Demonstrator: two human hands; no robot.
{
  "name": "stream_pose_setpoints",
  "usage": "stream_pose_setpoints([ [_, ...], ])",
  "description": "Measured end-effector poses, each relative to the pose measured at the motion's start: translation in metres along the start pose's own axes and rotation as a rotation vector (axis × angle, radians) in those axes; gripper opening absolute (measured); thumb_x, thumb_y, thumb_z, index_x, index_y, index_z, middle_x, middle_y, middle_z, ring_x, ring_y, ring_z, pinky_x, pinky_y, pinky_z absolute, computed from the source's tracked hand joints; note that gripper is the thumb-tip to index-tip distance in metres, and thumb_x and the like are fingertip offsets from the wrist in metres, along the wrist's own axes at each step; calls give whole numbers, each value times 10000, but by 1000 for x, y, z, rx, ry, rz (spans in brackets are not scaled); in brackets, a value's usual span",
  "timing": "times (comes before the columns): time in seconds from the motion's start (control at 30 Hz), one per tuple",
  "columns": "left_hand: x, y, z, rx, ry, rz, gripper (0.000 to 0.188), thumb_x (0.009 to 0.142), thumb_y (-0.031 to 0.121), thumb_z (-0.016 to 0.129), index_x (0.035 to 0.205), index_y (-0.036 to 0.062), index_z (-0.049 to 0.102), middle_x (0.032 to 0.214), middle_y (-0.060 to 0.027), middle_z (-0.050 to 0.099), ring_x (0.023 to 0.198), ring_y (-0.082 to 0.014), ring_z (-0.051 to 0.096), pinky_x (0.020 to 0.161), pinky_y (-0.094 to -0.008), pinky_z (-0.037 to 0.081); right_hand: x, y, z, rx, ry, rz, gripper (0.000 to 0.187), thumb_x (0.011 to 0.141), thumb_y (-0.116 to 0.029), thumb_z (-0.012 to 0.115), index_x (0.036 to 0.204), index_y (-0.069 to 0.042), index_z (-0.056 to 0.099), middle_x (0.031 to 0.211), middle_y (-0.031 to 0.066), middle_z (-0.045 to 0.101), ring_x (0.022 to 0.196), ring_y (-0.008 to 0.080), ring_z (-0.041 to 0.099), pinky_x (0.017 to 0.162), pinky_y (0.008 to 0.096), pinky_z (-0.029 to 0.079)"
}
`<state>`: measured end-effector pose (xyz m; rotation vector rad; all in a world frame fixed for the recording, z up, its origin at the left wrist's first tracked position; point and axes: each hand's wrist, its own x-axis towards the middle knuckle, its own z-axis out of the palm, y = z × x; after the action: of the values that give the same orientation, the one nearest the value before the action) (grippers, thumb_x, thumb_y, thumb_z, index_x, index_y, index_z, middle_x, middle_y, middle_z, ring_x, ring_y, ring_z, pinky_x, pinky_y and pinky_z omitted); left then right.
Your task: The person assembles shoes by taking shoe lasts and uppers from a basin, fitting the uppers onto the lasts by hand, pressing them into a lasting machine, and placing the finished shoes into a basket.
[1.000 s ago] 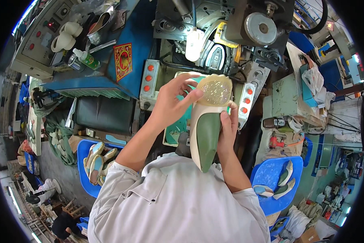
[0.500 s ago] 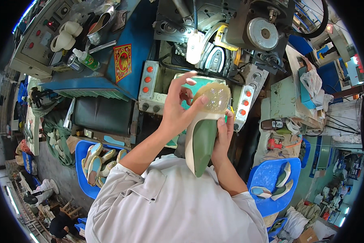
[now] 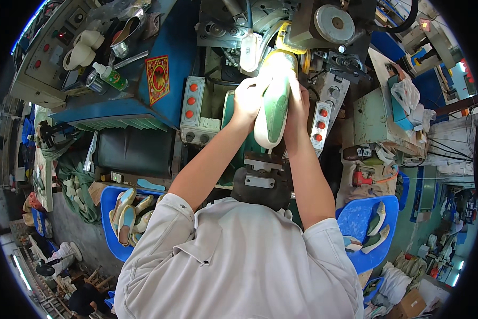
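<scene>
Both hands hold a shoe upper on a green last (image 3: 273, 114), cream at its sides and rounded end, up at the machine. My left hand (image 3: 248, 100) grips its left side, and my right hand (image 3: 297, 106) closes round the right side; some fingers are hidden behind it. The far end of the shoe reaches in under the yellow-edged clamp (image 3: 288, 40) of the machine, where glare washes out the detail. Just left of that end hangs a bright lamp (image 3: 250, 52).
Button panels with red buttons flank the machine, a left panel (image 3: 191, 101) and a right panel (image 3: 321, 125). Blue tubs with shoes stand at my left (image 3: 107, 215) and right (image 3: 381, 242). A blue cabinet (image 3: 138, 90) bears a spray bottle (image 3: 110, 76).
Both hands have carried the shoe forward into the machine, away from my chest. My left hand, loosely spread at the shoe's clear-covered end before, now grips its side.
</scene>
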<state>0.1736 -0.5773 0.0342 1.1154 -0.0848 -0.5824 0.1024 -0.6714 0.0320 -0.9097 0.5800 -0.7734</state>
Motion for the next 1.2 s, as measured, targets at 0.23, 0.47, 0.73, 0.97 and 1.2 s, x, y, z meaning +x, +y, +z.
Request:
stream_pose_setpoints([
  [0.23,12,-7,1,-85,-36,-12,343,951,242,799,1108,-41,687,1024,-111,734,846,-139,700,743,-299,589,15,13,-6,-10,8,24,521,947,-440,785,1136,-21,540,1006,83,620,877,133,614,764,298,538],
  [0.47,29,-10,-10,-95,-184,-6,286,1032,239,687,1150,-19,717,1004,-65,742,861,-123,704,776,-289,582,32,23,-11,79,-98,52,525,951,-440,778,1145,-18,534,1016,93,625,878,144,621,764,301,542],
  [0.73,35,-24,-9,-163,-140,-21,311,983,231,756,1107,-49,701,976,-93,741,822,-135,703,728,-283,586,20,14,-3,-13,40,31,616,908,-485,806,1163,13,548,1024,115,632,886,170,628,760,331,545],
  [0.97,23,-44,-11,-107,-15,-141,284,982,245,771,1056,-26,724,935,-61,734,804,-111,671,725,-273,551,11,16,-24,-141,107,194,627,925,-603,740,1036,5,637,1008,115,669,886,177,632,780,349,543],
  [1.2,34,-59,-21,330,188,320,247,938,197,817,979,2,672,813,-36,662,725,-106,609,702,-260,508,20,34,-28,-626,231,-18,573,984,-517,698,1094,30,565,1000,166,637,951,261,625,877,379,491],
])
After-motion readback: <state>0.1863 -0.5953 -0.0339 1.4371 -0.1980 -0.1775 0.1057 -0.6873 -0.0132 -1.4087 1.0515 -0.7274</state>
